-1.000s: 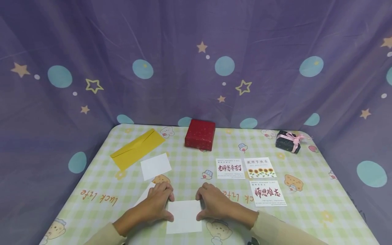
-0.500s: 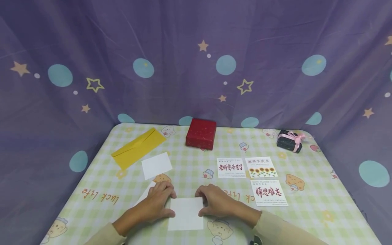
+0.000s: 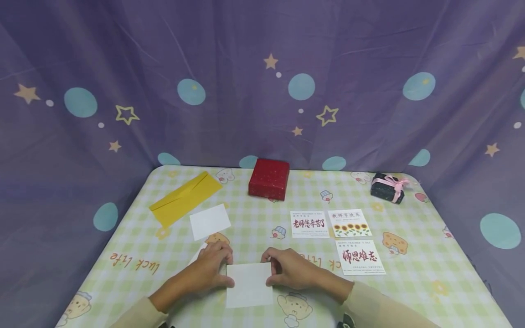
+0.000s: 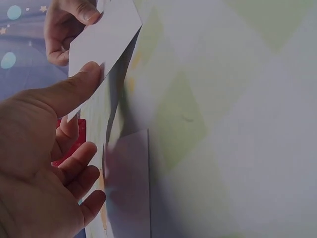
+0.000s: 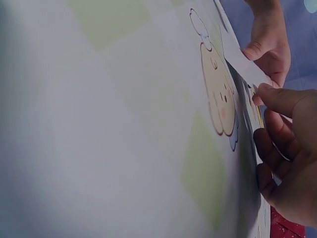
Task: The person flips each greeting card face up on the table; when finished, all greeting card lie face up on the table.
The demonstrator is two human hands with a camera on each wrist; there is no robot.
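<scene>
Both hands hold a blank white card (image 3: 249, 291) at the near middle of the table, one at each side edge. My left hand (image 3: 208, 272) pinches its left edge, thumb on top and other fingers loosely bent below. At the right edge, my right hand (image 3: 290, 270) pinches it the same way. The wrist views show the card (image 4: 106, 42) tilted and raised above the cloth, with a shadow beneath. Under the left hand lies a second white card (image 4: 128, 183), mostly hidden in the head view. Another blank white card (image 3: 210, 222) lies just beyond.
A yellow envelope (image 3: 184, 199) lies at the back left. The red box (image 3: 268, 178) stands at the back middle, a black box with pink ribbon (image 3: 382, 192) at the back right. Three printed cards, including a sunflower one (image 3: 349, 228), lie to the right on the checked tablecloth (image 3: 410, 291).
The held white card has shifted slightly away from the body, both hands keeping its side edges. My left hand now covers more of the card lying beneath it.
</scene>
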